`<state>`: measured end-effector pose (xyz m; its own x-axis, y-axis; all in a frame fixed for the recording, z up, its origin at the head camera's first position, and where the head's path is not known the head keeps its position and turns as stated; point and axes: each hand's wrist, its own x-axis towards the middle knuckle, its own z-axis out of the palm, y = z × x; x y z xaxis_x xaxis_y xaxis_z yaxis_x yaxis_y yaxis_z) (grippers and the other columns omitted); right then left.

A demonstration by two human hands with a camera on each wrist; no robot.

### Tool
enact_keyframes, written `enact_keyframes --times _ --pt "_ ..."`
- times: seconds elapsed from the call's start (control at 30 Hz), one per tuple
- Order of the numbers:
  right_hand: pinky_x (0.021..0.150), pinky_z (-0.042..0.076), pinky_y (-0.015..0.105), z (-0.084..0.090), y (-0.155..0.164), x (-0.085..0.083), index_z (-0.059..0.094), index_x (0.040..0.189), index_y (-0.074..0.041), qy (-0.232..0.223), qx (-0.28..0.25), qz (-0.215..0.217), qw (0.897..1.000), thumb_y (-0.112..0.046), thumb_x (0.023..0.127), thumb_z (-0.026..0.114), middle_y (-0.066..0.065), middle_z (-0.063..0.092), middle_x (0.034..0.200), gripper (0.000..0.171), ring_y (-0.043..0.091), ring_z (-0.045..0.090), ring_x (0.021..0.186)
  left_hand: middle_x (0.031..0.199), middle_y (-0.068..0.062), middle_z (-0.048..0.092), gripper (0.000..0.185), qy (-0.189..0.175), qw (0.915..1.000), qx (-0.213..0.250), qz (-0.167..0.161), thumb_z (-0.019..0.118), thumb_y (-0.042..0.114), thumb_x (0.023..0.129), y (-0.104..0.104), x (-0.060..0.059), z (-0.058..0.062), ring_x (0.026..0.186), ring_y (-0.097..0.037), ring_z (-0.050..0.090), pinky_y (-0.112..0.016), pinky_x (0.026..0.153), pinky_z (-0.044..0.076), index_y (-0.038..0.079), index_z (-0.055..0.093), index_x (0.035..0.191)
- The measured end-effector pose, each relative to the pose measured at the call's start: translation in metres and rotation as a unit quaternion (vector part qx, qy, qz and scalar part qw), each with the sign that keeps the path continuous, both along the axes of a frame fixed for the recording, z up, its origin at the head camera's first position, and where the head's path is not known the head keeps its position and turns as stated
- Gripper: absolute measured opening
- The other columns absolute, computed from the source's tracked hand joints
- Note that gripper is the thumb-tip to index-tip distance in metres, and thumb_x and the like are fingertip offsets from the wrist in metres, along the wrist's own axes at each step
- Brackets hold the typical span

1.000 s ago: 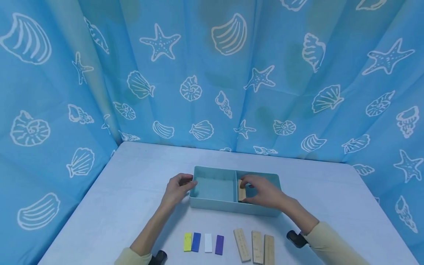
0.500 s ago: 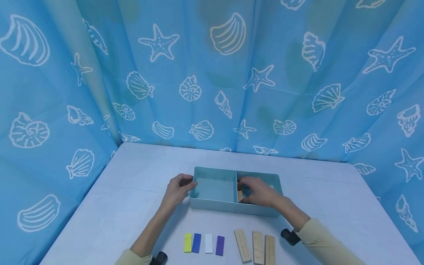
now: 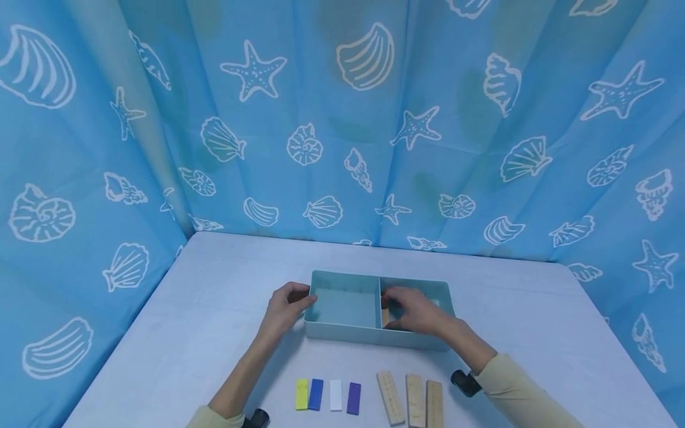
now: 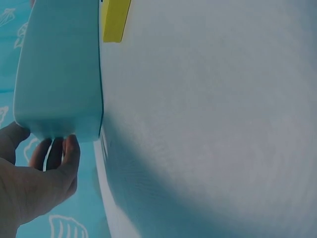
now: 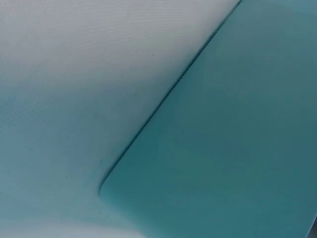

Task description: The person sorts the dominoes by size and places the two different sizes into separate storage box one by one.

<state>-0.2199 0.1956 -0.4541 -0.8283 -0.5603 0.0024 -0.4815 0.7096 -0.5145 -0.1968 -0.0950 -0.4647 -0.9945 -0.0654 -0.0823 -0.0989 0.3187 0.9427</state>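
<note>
A teal two-compartment box [image 3: 342,331] sits on the table. My left hand [image 3: 285,306] grips its left end in the head view, thumb at the rim and fingers on the outer wall. The left wrist view has the same hand [image 4: 44,173] with fingertips against the box's end wall [image 4: 59,94]. Inside the right compartment, my right hand [image 3: 414,310] pinches a wooden block [image 3: 385,316] lying along the divider; the hand covers much of the block. The right wrist view has only the box's outer wall [image 5: 213,139] and the table, no fingers.
In front of the box lie yellow [image 3: 302,394], blue [image 3: 316,395], white [image 3: 335,395] and purple [image 3: 354,398] blocks. To their right are three wooden blocks [image 3: 415,399]. A seashell-patterned blue curtain [image 3: 342,119] hangs behind the white table [image 3: 241,261].
My right hand has moved slightly left and lower in the right compartment, bringing the wooden block closer to the divider. My left hand has stayed at the box's end.
</note>
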Motion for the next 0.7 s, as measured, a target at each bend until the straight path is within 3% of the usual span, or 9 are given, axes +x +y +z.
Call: enact_keyframes --times 0.7 --pt "0.093 0.052 0.043 0.0001 0.0023 0.0001 0.068 0.112 -0.011 -0.012 -0.02 -0.003 1.0 -0.019 0.08 0.083 -0.001 0.066 0.111 0.036 0.022 0.062 0.106 0.114 -0.012 0.065 0.032 -0.001 1.0 -0.002 0.007 0.07 0.018 0.093 0.0 -0.0003 -0.001 0.109 -0.029 0.06 -0.045 0.095 0.051 0.0 0.063 0.119"
